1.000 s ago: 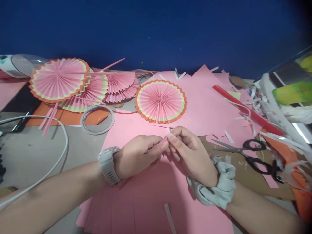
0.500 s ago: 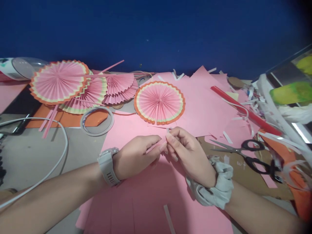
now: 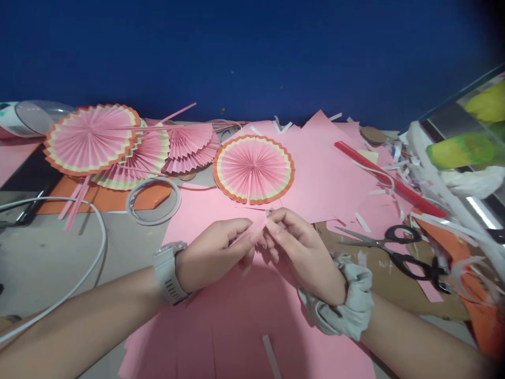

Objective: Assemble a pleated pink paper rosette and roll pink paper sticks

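A small pink paper strip [image 3: 257, 225] is pinched between my two hands over the pink sheets [image 3: 236, 316]. My left hand [image 3: 221, 250], with a grey watch at the wrist, is closed on the strip's left part. Thumb and fingertips of my right hand [image 3: 302, 245] are closed at its right end, where a small pale tip pokes up. A grey scrunchie circles the right wrist. Just beyond my hands lies a round pleated fan [image 3: 254, 168], pink with a yellow and orange rim. Fingers hide much of the strip.
More pleated fans [image 3: 92, 139] with pink sticks are piled at the left, near a tape roll [image 3: 153, 201] and a white cable [image 3: 103, 247]. Black-handled scissors [image 3: 394, 245] lie on cardboard at the right, below a red stick [image 3: 386, 176]. A white strip [image 3: 271, 355] rests in front.
The view has shifted slightly, so the table things appear a little left and lower. Both hands keep their hold on the pink strip, with only small finger movement.
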Demonstrator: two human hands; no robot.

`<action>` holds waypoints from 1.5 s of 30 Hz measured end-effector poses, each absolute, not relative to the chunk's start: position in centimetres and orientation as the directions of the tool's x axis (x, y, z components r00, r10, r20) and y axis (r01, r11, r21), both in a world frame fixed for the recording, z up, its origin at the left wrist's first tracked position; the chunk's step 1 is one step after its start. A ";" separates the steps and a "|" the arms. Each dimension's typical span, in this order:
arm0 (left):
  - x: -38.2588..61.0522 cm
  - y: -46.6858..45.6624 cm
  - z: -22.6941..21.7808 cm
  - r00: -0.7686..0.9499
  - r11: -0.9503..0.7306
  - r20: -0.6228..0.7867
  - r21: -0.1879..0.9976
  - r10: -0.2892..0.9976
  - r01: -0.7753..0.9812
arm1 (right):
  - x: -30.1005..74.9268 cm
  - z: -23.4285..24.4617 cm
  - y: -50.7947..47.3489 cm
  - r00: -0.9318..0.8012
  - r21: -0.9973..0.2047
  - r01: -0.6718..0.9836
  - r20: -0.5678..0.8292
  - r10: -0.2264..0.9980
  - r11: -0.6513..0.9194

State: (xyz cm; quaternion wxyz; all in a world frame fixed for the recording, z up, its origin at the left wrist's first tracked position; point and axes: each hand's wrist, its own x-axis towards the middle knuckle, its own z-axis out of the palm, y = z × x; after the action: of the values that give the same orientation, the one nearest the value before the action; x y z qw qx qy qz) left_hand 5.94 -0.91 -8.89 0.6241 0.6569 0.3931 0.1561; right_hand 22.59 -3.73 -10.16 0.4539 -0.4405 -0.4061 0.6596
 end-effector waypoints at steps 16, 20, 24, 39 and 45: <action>6.3 -0.9 -8.3 0.603 0.126 -0.313 0.935 0.734 0.331 | 22.5 -9.4 -3.7 -0.204 -0.980 -0.071 -0.168 0.965 -0.186; 6.1 -0.9 -8.4 0.609 0.104 -0.301 0.935 0.733 0.338 | 22.6 -9.6 -3.8 -0.210 -0.982 -0.081 -0.150 0.966 -0.170; 6.0 -0.9 -8.5 0.672 0.058 -0.275 0.943 0.687 0.327 | 22.6 -9.9 -4.0 -0.192 -0.986 -0.073 -0.136 0.972 -0.152; 5.9 -0.9 -8.7 0.681 0.016 -0.282 0.929 0.676 0.369 | 22.3 -10.7 -4.1 -0.036 -0.935 -0.317 -0.155 0.987 -0.158; 5.8 -0.8 -8.9 0.723 -0.007 -0.230 0.951 0.652 0.309 | 22.3 -10.1 -4.1 -0.195 -0.977 -0.142 -0.129 0.972 -0.158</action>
State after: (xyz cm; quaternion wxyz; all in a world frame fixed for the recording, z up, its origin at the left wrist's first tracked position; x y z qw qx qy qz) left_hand 5.84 -0.81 -8.92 0.6144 0.6956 0.3452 0.1394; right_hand 22.33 -4.13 -10.08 0.4515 -0.4455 -0.4661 0.6168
